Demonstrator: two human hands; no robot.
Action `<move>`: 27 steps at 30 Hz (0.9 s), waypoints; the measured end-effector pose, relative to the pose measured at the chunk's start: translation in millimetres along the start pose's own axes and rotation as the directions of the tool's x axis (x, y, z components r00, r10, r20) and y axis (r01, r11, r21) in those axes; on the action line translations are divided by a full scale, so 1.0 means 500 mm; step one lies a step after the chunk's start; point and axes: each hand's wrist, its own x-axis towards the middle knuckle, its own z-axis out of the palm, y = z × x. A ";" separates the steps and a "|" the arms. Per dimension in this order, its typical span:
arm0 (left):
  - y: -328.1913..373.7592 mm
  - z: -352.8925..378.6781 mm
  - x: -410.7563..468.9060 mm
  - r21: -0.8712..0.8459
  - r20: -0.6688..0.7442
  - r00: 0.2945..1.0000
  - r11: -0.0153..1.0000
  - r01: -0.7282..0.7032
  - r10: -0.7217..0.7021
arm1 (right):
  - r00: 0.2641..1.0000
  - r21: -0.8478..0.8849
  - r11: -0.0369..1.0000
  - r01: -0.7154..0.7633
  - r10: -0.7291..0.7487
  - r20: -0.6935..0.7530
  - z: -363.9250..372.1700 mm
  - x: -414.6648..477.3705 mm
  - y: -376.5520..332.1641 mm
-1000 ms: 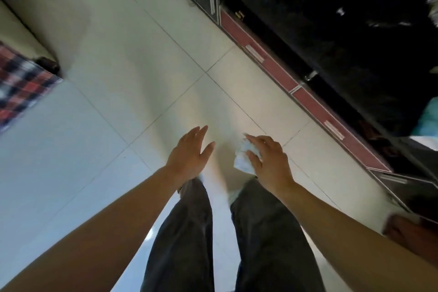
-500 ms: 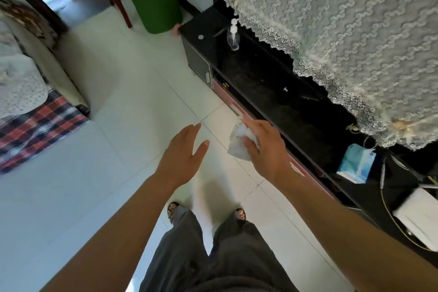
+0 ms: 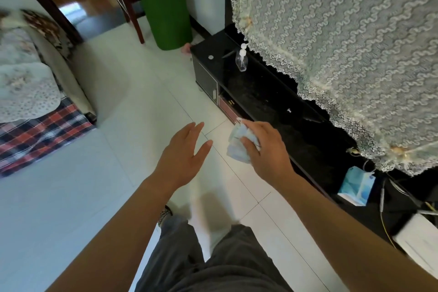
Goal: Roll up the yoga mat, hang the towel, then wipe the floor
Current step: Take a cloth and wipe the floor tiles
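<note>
My right hand (image 3: 265, 149) is closed around a crumpled white wad of tissue or cloth (image 3: 237, 147), held in the air above the white tiled floor (image 3: 147, 106) beside the black cabinet. My left hand (image 3: 183, 156) hovers flat and open just left of it, fingers apart, holding nothing. A green rolled mat (image 3: 163, 5) stands upright against the far wall. No towel is plainly visible. My legs in grey trousers fill the bottom of the view.
A low black TV cabinet (image 3: 260, 97) runs along the right, bearing a clear pump bottle (image 3: 241, 59), a blue tissue pack (image 3: 358, 185) and a white box (image 3: 419, 244). A lace cover (image 3: 343, 42) hangs above. A sofa with plaid cloth (image 3: 40, 133) sits left; a chair leg (image 3: 136, 23) stands far.
The view has tilted up from the floor to the room. Both hands rose a little; the right hand kept its hold on the wad and closed more tightly over it.
</note>
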 end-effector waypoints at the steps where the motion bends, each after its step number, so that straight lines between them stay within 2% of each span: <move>1: -0.009 -0.012 0.000 -0.004 -0.006 1.000 1.000 -0.003 0.003 | 1.000 0.007 1.000 0.001 -0.001 0.002 0.012 0.002 -0.013; 9: -0.127 -0.141 0.054 0.004 -0.043 0.998 0.999 -0.047 0.048 | 0.999 -0.025 0.999 0.036 -0.037 -0.025 0.108 0.095 -0.156; 13: -0.235 -0.247 0.084 0.038 -0.055 0.997 0.998 -0.056 0.058 | 0.999 0.041 0.998 0.046 -0.046 -0.018 0.177 0.169 -0.264; 20: -0.429 -0.422 0.113 0.061 -0.124 0.992 0.998 0.025 -0.017 | 0.993 0.046 0.992 0.116 -0.118 0.026 0.322 0.307 -0.445; 27: -0.542 -0.538 0.199 0.058 -0.147 0.987 0.996 0.069 -0.060 | 0.979 0.102 0.980 0.172 -0.181 0.092 0.412 0.449 -0.556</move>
